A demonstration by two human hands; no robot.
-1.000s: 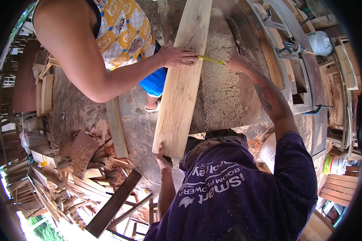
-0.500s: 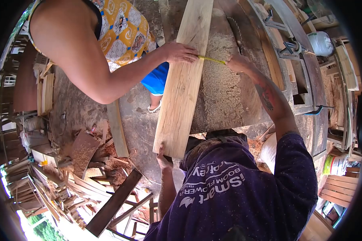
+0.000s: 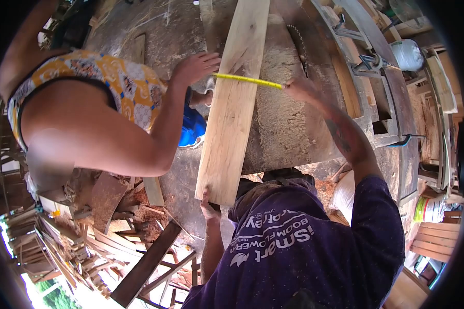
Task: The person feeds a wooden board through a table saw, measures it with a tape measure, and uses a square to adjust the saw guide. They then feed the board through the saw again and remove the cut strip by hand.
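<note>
A long pale wooden plank (image 3: 231, 123) reaches from the top of the view down toward my body. My left hand (image 3: 210, 208) grips its near end, thumb on top and fingers mostly hidden beneath. To the right of the plank, my right hand (image 3: 300, 88) is closed on a yellow tape measure (image 3: 250, 81); any case in the fingers is too small to make out. The tape lies stretched across the plank's width. Just past its left end, a co-worker's hand (image 3: 195, 68) hovers with fingers extended, apart from the plank.
A toothed saw blade (image 3: 299, 46) stands out of the sawdust-covered table (image 3: 281, 123). Metal clamps (image 3: 368, 67) sit at the upper right. Scrap wood (image 3: 67, 247) is heaped at lower left beside a dark board (image 3: 145, 262). The co-worker in a yellow patterned top (image 3: 113, 82) leans in from the left.
The co-worker's hand has come off the plank and moved left, and their body has shifted left and lower. More yellow tape now shows across the plank. My hands have barely moved.
</note>
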